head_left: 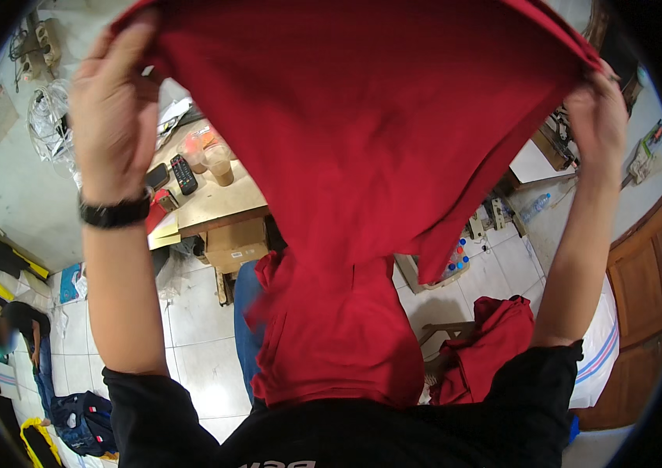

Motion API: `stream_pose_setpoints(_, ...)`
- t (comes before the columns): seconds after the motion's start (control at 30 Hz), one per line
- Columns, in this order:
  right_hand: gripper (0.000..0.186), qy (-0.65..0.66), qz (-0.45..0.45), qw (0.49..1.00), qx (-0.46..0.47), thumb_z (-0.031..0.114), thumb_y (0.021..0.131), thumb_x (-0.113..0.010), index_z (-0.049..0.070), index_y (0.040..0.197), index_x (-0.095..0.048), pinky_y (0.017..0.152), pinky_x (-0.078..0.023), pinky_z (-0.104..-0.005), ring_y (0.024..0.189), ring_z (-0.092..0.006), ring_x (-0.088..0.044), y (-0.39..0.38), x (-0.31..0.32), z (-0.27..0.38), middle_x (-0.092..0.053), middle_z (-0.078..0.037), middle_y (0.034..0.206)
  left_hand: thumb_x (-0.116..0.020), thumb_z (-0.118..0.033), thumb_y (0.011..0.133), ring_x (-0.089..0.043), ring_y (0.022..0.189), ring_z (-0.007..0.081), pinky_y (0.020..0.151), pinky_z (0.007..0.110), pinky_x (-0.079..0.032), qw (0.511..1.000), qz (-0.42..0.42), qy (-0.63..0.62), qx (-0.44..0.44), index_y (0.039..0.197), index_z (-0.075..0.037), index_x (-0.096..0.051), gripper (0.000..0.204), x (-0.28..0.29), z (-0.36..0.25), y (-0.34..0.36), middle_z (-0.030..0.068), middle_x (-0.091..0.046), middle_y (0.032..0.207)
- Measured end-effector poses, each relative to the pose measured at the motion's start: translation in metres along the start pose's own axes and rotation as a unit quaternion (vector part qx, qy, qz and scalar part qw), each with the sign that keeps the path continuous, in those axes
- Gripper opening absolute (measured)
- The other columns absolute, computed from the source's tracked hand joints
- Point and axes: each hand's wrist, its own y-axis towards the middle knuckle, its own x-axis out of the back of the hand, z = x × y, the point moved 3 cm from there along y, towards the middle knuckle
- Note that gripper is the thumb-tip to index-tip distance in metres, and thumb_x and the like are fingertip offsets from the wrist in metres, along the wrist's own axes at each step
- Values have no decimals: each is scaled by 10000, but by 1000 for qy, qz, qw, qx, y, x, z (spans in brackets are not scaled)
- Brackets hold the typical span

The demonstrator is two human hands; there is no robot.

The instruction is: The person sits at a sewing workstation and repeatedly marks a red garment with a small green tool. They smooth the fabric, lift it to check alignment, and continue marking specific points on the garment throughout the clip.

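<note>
A wide piece of red cloth (362, 132) is stretched up in front of me, its raised edge reaching the top of the view. My left hand (116, 105), with a black band on the wrist, is closed on its left corner. At the opposite corner my right hand (600, 117) pinches the edge. The cloth hangs in a wedge toward my lap, where more red cloth (339, 335) lies over my legs. Whether the hanging piece and the lap cloth are joined, I cannot tell. Another heap of red cloth (487, 351) rests on a wooden stool (448, 327) to my right.
Behind the cloth stands a table (222, 203) with a remote control (184, 175), a phone (157, 176) and plastic cups (220, 165). Below it is a cardboard box (236, 243). A crate of bottles (452, 265) stands on the tiled floor. Far left, another person (28, 331) bends near clothes.
</note>
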Motion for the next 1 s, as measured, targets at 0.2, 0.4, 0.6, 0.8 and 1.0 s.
stream_pose_setpoints(0.2,107,-200,309,918,-145,1,978,-631,14,1051,-554,862,-518,-375,973,-228,-640,-163,89,49,-686,-109,1098,-678,-107,1014,-700,1019,260,867,392,-552,991,61,-61,102,1073,-5,-712,122,-2,-37,-164,165,-738,1107)
stream_pose_setpoints(0.4,353,-122,470,669,-562,21,945,-742,69,827,-413,668,-507,-345,767,-158,-601,-375,129,2,-694,-61,867,-913,-222,886,-787,947,242,877,337,-619,710,316,63,626,1166,17,-782,391,35,-16,-346,145,-809,1059)
stream_pose_setpoints(0.6,332,-392,255,756,-458,284,1104,-604,13,912,-629,637,-502,-343,695,-149,-648,-379,158,-73,-688,-94,781,-774,-118,964,-771,1020,352,915,408,-591,817,267,293,419,1166,20,-750,246,-23,63,-315,198,-781,1097)
stream_pose_setpoints(0.8,170,-491,278,792,-232,212,1051,-641,88,1106,-743,702,-566,-430,763,-332,-742,-350,108,-206,-745,-165,868,-747,-141,957,-605,1323,348,1157,503,-419,866,300,377,132,1116,-29,-767,195,-104,222,-287,130,-736,1255)
stream_pose_setpoints(1.0,180,-558,426,697,-146,138,961,-701,117,1130,-759,722,-583,-486,824,-379,-745,-339,116,-237,-780,-144,960,-787,-190,902,-482,1465,298,1258,670,-184,727,460,492,132,1108,-122,-757,219,-112,283,-293,29,-667,1322)
